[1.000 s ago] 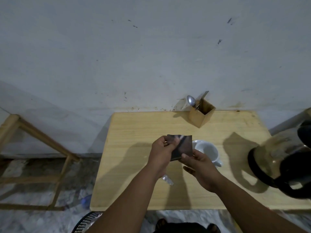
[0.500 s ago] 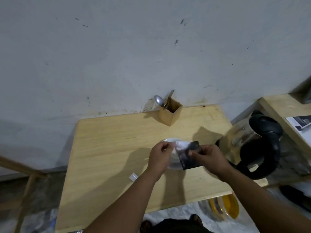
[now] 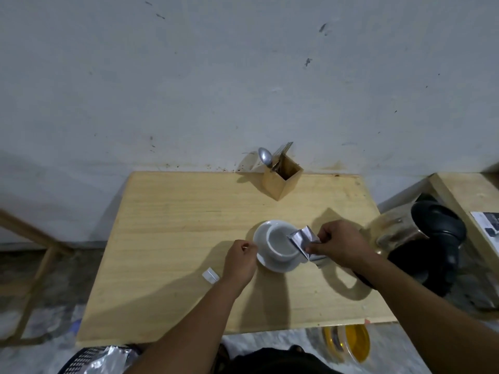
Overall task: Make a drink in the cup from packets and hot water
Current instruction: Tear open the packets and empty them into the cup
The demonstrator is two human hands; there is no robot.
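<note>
Pale wooden table (image 3: pixel 172 238) against scuffed grey wall (image 3: pixel 216 76), right hand (image 3: pixel 339 245) pinching packet (image 3: pixel 303 242) over cup (image 3: pixel 280 244), left hand (image 3: pixel 241 261) apparently fisted

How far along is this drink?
Early. A torn-off scrap lies on the table, so a packet is open. The right hand tips the packet over the cup; the left hand waits beside. Kettle water and stirring remain.

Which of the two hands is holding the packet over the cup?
The right hand pinches the silver packet at the white cup's rim; the left hand is closed beside the saucer, away from the packet.
</note>
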